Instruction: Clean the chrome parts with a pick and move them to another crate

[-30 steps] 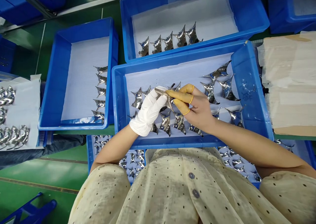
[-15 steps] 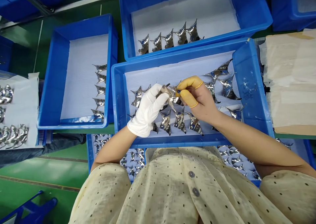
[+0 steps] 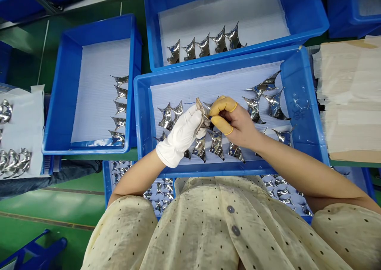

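Observation:
My left hand (image 3: 180,137), in a white glove, is closed on a shiny curved metal piece (image 3: 200,105) with pointed corners. My right hand (image 3: 238,121) wears yellow finger cots on thumb and forefinger. Those two fingers pinch together at the piece's right side; what lies between their tips is too small to make out. Both hands are above a blue bin (image 3: 303,99) lined with white sheet. Similar chrome-like pieces lie in it, among them a piece (image 3: 216,145) just below my hands and another piece (image 3: 276,105) at the right. My fingers hide part of the held piece.
Behind stands another blue bin (image 3: 238,59) with a row of metal pieces (image 3: 204,45). A third blue bin (image 3: 56,99) at the left holds pieces along its right wall. Stacked brown sheets (image 3: 351,103) lie right. A blue stool (image 3: 44,250) stands on the green floor.
The held metal piece has been turned, its edge now pointing up between my hands. My left hand has rolled around it, and my right hand has shifted slightly left and down.

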A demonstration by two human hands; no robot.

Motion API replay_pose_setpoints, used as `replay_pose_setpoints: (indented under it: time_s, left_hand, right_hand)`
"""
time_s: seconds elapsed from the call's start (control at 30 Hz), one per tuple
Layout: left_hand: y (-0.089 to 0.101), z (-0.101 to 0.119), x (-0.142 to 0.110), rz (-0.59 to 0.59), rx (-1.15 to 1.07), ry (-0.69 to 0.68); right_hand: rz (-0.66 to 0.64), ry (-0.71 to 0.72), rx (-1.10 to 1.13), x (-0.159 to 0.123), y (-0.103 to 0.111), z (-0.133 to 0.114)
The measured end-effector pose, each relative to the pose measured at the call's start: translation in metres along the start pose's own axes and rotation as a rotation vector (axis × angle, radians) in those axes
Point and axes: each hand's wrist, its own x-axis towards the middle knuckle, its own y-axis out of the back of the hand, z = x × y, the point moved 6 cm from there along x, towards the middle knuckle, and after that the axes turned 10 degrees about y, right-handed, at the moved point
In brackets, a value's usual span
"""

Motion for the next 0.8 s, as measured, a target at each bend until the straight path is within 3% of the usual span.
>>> replay_pose_setpoints:
  time_s: [0.17, 0.33, 0.5, 0.57, 0.67, 0.8]
  left_hand:
    - [-0.002, 0.002, 0.003, -0.019, -0.044, 0.002]
    - [0.001, 0.0, 0.001, -0.006, 0.008, -0.006]
    - [0.002, 0.0, 0.005, 0.03, -0.012, 0.005]
    - [0.005, 0.004, 0.008, 0.076, -0.037, 0.011]
    - [0.01, 0.01, 0.012, 0.138, -0.133, 0.087]
    - [0.014, 0.013, 0.016, 0.064, -0.249, 0.197]
  right_hand:
    - [-0.061, 0.078, 0.012, 0.003, -0.002, -0.008]
    - [0.035, -0.041, 0.003, 0.004, 0.009, 0.001]
    - [-0.077, -0.021, 0.012, 0.003, 0.001, -0.005]
    - [-0.045, -0.059, 0.048, 0.001, 0.004, -0.002]
    - [0.058, -0.136, 0.074, -0.002, 0.018, 0.009]
    - [-0.022, -0.079, 0.024, -0.002, 0.024, 0.013]
